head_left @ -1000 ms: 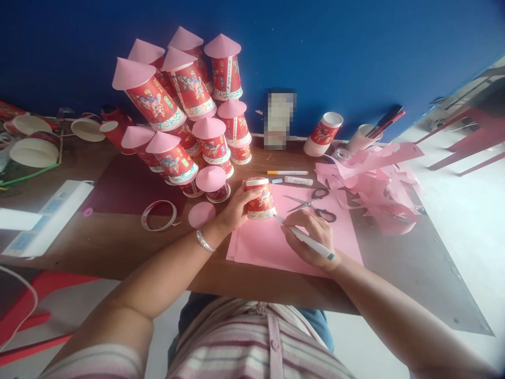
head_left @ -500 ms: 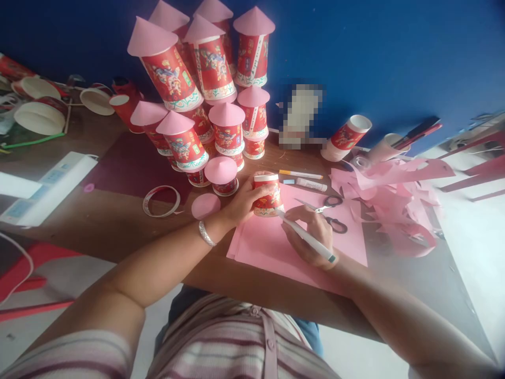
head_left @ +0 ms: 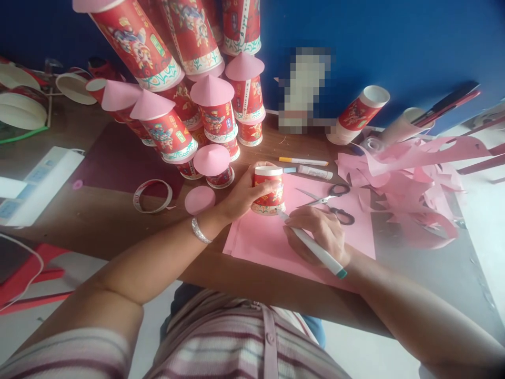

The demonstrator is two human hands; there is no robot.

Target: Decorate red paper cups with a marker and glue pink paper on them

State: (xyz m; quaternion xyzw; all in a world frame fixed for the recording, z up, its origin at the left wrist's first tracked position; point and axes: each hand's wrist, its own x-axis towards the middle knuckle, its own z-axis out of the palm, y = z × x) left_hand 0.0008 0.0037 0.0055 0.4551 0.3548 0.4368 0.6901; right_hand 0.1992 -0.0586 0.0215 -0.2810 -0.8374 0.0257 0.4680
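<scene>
The left hand [head_left: 244, 195] wraps its grip around a red paper cup [head_left: 269, 190] standing on the pink paper sheet [head_left: 264, 243]. The right hand [head_left: 321, 231] pinches a white pen [head_left: 317, 250], tip at the cup's lower rim. Scissors [head_left: 331, 200] lie just beyond the right hand. Cone-topped cups [head_left: 215, 113] stand stacked beyond the left hand.

The topmost cups [head_left: 134, 37] are cut off by the upper edge; an object [head_left: 302, 89] at the wall is blurred out.
</scene>
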